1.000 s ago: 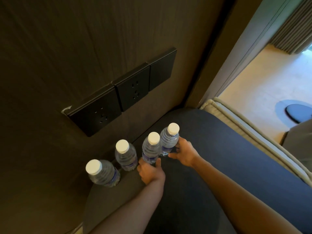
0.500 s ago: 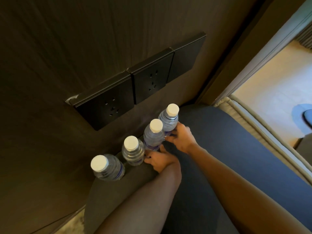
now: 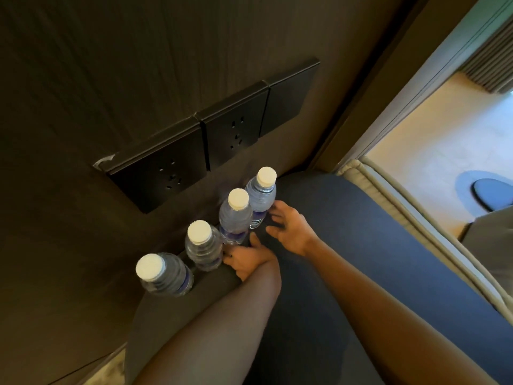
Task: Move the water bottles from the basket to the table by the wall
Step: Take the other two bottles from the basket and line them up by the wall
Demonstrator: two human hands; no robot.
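Several clear water bottles with white caps stand in a row on the dark round table point(image 3: 319, 273), close against the wall. My right hand point(image 3: 291, 227) is off the far bottle point(image 3: 262, 200), fingers spread just beside it. My left hand point(image 3: 248, 259) sits low at the base of the neighbouring bottle point(image 3: 235, 218), with the thumb on one side and the fingers on the other. Two more bottles, one in the middle point(image 3: 204, 247) and one nearest me point(image 3: 163, 273), stand free to the left. No basket is in view.
A black socket panel point(image 3: 211, 140) juts from the dark wall just above the bottles. A padded beige edge point(image 3: 388, 195) runs along the table's right side. Beyond it is light floor with a dark round object point(image 3: 492, 190).
My right hand has let go of the far bottle and spread its fingers. The left hand has stayed at the base of the neighbouring bottle. The view has shifted slightly.
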